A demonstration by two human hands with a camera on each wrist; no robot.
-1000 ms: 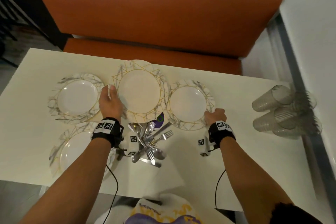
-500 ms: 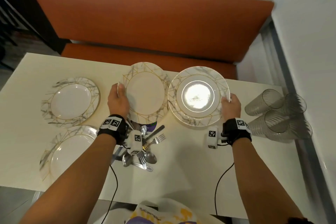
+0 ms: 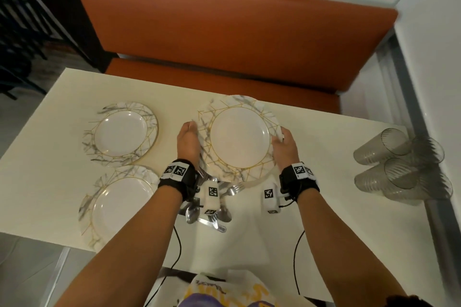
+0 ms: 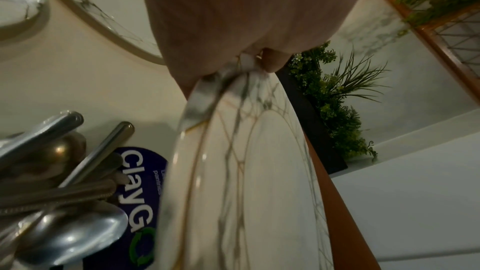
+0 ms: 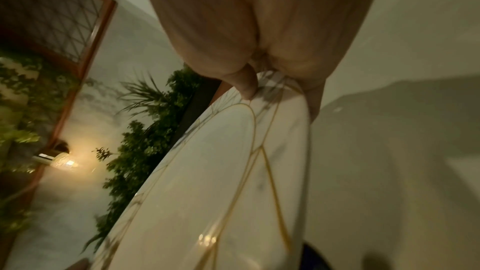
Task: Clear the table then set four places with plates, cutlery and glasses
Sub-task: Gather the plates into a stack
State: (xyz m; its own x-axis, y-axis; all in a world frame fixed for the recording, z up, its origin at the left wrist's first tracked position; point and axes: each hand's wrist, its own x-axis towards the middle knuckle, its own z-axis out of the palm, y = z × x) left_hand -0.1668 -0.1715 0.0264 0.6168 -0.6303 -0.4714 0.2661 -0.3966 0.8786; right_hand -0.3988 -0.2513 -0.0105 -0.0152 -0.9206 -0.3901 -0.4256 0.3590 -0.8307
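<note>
Gripping opposite edges of one marbled, gold-lined plate (image 3: 239,138), the left hand (image 3: 188,141) and right hand (image 3: 285,148) hold it above the middle of the cream worktop (image 3: 45,147), fingers curled round the rim. Whether a second plate sits under it is unclear. Cutlery (image 3: 212,214) lies heaped just below the plate. Two more plates (image 3: 121,137) lie to the left, tumblers (image 3: 399,164) on their sides far right.

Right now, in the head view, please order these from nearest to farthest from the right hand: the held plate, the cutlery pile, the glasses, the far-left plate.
1. Held plate, gripped by the right hand.
2. Cutlery pile, lower left.
3. Glasses, right edge.
4. Far-left plate.
</note>
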